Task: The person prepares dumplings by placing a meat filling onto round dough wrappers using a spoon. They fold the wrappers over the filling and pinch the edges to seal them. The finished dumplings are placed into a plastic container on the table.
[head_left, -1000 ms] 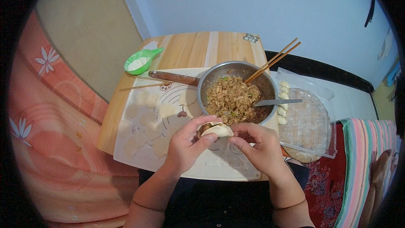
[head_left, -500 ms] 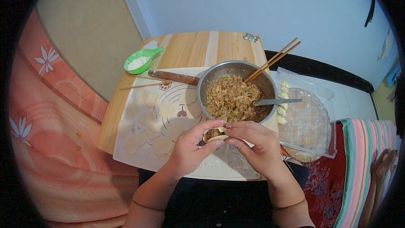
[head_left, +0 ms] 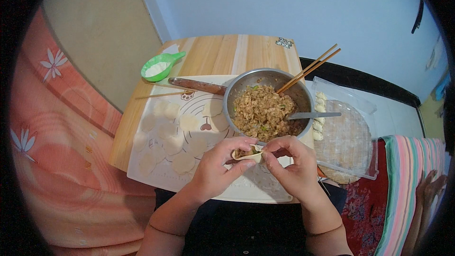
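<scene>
Between my hands, just in front of the metal bowl, is a partly folded dumpling [head_left: 248, 156] with brown filling showing in its opening. My left hand [head_left: 219, 166] cradles its left side with thumb and fingers. The thumb and forefinger of my right hand [head_left: 291, 161] pinch the dough at its right end. Behind them the steel bowl [head_left: 229, 118] holds minced filling [head_left: 260, 109], with a metal-handled utensil [head_left: 315, 114] and a pair of chopsticks [head_left: 310, 71] standing in it. Round dough wrappers [head_left: 182, 163] lie spread over the white mat to the left.
A rolling pin [head_left: 196, 85] rests left of the bowl, near a loose chopstick [head_left: 161, 95]. A green scoop of white flour [head_left: 159, 68] sits at the table's far left. On the right, a clear plastic tray [head_left: 374, 161] holds a row of finished dumplings [head_left: 319, 118] beside a round woven mat [head_left: 346, 128].
My right hand has shifted slightly right and its fingers now pinch the dumpling's right end, instead of covering its edge. The left hand keeps its hold.
</scene>
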### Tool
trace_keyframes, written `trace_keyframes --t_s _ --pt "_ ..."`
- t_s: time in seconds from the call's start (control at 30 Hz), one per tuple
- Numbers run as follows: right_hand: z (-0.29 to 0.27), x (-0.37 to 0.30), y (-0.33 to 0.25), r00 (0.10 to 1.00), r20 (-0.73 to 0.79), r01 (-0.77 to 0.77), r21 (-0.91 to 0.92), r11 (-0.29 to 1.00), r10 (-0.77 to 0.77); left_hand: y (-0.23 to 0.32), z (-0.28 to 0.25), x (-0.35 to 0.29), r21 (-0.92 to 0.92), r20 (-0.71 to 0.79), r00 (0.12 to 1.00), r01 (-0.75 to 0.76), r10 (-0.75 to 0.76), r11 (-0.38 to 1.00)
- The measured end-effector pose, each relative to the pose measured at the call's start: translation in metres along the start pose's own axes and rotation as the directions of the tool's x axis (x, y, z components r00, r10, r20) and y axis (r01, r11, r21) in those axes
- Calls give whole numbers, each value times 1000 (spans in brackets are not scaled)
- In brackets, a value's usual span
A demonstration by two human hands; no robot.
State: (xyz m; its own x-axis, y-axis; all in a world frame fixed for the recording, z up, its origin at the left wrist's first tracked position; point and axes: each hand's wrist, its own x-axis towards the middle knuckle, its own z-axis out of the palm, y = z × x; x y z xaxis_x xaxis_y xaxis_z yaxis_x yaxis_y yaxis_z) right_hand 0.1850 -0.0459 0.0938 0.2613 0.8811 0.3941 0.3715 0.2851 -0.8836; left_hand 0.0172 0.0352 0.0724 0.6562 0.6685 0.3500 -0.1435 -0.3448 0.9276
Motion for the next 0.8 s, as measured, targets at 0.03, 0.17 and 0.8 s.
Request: trace_keyframes --t_s 0.03,0.17,0.8 --pt "-1 -1 1 1000 12 -5 -9 1000 6 1 -1 0 42 12 1000 -16 15 999" --pt "-5 1 -7 999 36 35 -62 997 -33 0 -4 1 120 28 998 -61 58 991" --pt "-3 1 -7 978 111 200 -288 937 -175 10 -4 3 167 77 997 -11 -2 986"
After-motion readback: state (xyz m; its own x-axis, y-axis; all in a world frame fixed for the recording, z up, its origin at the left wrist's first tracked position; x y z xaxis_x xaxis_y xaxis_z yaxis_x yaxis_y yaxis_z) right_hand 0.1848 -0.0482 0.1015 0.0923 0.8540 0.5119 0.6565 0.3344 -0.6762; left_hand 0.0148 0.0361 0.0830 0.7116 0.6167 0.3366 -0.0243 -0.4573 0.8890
